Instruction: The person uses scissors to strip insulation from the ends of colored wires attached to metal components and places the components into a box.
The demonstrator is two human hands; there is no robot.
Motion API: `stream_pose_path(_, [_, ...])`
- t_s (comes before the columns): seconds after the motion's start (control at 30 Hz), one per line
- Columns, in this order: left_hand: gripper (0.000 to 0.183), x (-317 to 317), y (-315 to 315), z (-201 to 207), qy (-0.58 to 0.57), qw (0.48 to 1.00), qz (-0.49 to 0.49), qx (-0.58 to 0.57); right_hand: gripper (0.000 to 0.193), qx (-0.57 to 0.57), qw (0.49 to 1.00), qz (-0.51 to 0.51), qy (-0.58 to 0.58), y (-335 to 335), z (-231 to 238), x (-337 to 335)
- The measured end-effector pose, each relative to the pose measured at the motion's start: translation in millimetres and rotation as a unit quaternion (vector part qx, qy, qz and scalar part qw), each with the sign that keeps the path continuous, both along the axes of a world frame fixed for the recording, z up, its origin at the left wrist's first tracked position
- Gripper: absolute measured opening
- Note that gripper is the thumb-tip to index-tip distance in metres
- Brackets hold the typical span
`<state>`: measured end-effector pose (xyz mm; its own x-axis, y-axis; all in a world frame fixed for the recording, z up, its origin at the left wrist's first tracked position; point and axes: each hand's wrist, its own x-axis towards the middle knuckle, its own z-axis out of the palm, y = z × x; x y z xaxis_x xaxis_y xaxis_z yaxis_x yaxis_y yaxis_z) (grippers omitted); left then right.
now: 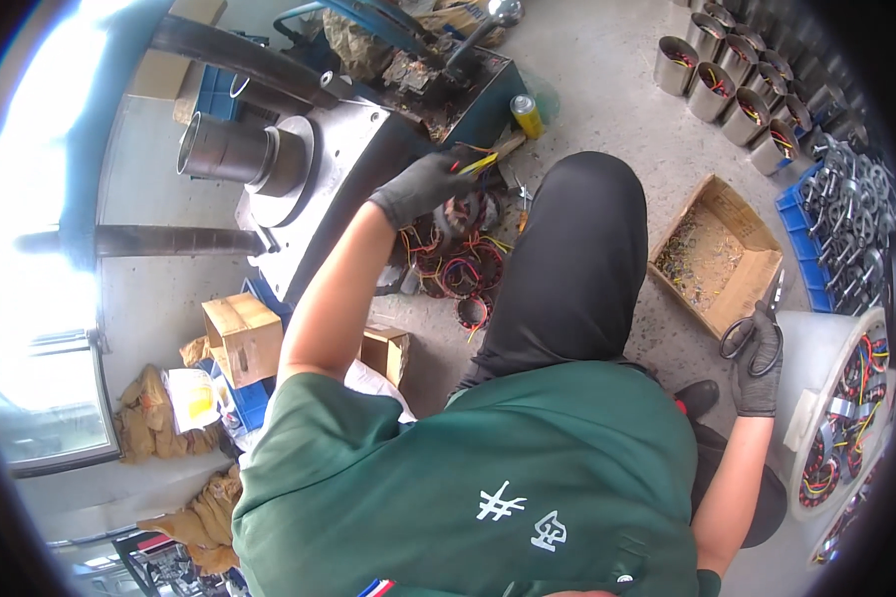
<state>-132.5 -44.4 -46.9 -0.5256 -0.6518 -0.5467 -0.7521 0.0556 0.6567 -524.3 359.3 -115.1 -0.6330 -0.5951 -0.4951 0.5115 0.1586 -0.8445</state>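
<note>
My left hand [423, 187], in a dark grey glove, is closed on a few yellow and red lead wires [480, 164]. Just below it, a wound motor stator [458, 214] is partly hidden by the hand. More stators [461, 278] with loose coloured leads lie on the floor beside my raised knee. In my gloved right hand [760, 370] is a pair of scissors [776, 294], its dark loops around the fingers and its blades pointing away from me. The scissors are beside a shallow cardboard box [750, 281] holding small wire scraps.
A press with a metal cylinder [224, 149] stands at left. A yellow can [527, 117] is on the floor ahead. Steel housings [711, 93] with wires inside stand far right, near a blue crate [792, 214] of metal parts. A white tub [804, 423] holds stators at right.
</note>
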Motion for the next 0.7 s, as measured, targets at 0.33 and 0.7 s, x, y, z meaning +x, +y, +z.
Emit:
stream_pose_path(0.33, [0.032,156.9,47.5,-84.1,-0.248,0.938,-0.227,0.083,0.024,0.043,0.998,0.01,-0.037,-1.3,-8.8,0.8])
stream_pose_path(0.7, [0.054,221.7,48.9,-208.4,-0.254,0.897,-0.36,-0.039,0.034,-0.004,0.999,0.046,-0.025,4.8,-16.4,-0.4])
